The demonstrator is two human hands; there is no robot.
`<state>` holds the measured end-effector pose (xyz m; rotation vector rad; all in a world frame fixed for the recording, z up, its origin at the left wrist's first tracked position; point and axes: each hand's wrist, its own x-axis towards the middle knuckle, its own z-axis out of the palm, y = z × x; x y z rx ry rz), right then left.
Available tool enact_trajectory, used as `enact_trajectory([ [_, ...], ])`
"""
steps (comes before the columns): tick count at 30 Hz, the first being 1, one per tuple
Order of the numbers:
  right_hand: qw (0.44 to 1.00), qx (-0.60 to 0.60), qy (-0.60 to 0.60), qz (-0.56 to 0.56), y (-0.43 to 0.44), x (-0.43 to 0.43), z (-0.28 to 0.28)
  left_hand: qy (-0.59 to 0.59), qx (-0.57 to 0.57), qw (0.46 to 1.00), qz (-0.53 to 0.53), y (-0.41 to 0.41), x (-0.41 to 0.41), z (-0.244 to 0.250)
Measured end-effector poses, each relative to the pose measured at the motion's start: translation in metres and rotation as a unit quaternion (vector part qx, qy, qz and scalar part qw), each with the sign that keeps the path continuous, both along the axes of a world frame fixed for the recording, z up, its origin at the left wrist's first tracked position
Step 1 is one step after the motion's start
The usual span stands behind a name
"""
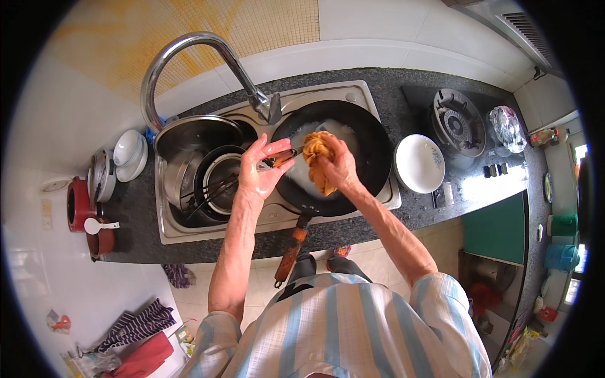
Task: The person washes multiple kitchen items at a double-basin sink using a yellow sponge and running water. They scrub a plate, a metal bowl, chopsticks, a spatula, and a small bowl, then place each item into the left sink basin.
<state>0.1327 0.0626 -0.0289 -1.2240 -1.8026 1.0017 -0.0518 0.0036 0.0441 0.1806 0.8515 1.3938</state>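
A large black wok (373, 156) with a wooden handle (290, 255) rests over the right part of a steel sink (378, 106), with cloudy water in it. Above the wok, my right hand (338, 165) grips a bunched orange-yellow cloth (320, 160). My left hand (260, 172), wet and with fingers partly spread, holds a shiny metal utensil (276, 159) across the palm and fingers. The utensil's far end reaches the cloth and is partly hidden by it. Below my left wrist, pots (177, 177) and a dark wire rack (212, 189) lie in the sink basin.
A chrome faucet (203, 38) arches over the sink, near a tilted steel pan (198, 134). White plates (418, 163) stand right of the wok, beside a gas burner (458, 123). White bowls (130, 153), a red pot (79, 203) and a brown pot (101, 241) stand at the left.
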Motion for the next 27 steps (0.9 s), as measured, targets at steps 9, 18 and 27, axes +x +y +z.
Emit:
enact_trajectory([
  [9, 0.975, 0.07, -0.206, 0.046, -0.009, -0.019, -0.01, -0.021, -0.052, 0.997, 0.049, -0.009, 0.011, -0.003],
  [18, 0.992, 0.06, -0.035, 0.102, -0.018, -0.011, -0.007, -0.034, -0.028, 0.998, 0.036, -0.009, 0.007, -0.008],
  [27, 0.93, 0.11, -0.3, 0.179, 0.021, -0.001, -0.015, -0.078, -0.05, 0.995, 0.03, -0.016, -0.003, -0.027],
])
